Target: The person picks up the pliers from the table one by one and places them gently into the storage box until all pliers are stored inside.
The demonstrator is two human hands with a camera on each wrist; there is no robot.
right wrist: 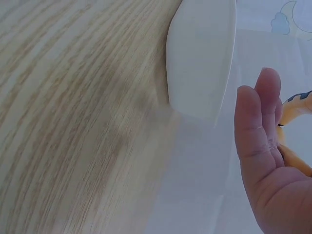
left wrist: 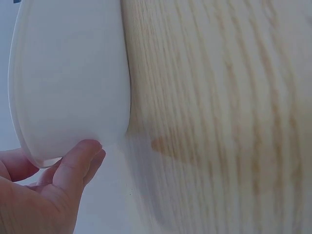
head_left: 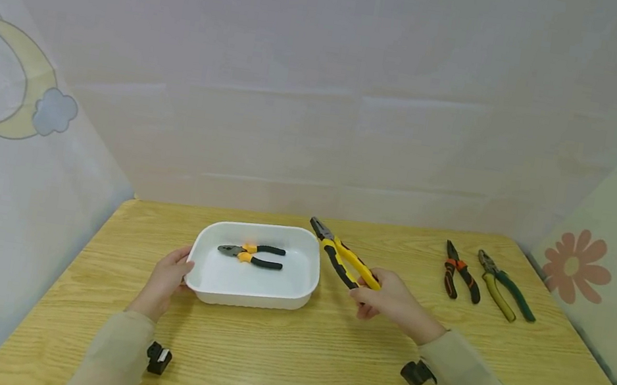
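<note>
A white rectangular tray (head_left: 245,296) stands on the table, left of centre. My left hand (head_left: 167,278) grips its left end, thumb at the rim and fingers against the outer wall, as the left wrist view also shows. Inside the tray lies a pair of pliers with orange-and-black handles (head_left: 251,254). Just right of the tray, my right hand (head_left: 388,301) holds yellow-and-black pliers (head_left: 343,257) by the handles, their nose pointing up and left near the tray's right rim. Only part of those handles shows in the right wrist view, behind the fingers (right wrist: 251,122).
At the table's right lie red-and-black long-nose pliers (head_left: 461,272) and, beside them, pliers with one yellow and one green handle (head_left: 504,285). A pale cloth wall (head_left: 319,121) rises behind the wooden table (head_left: 318,367), with printed side walls at left and right.
</note>
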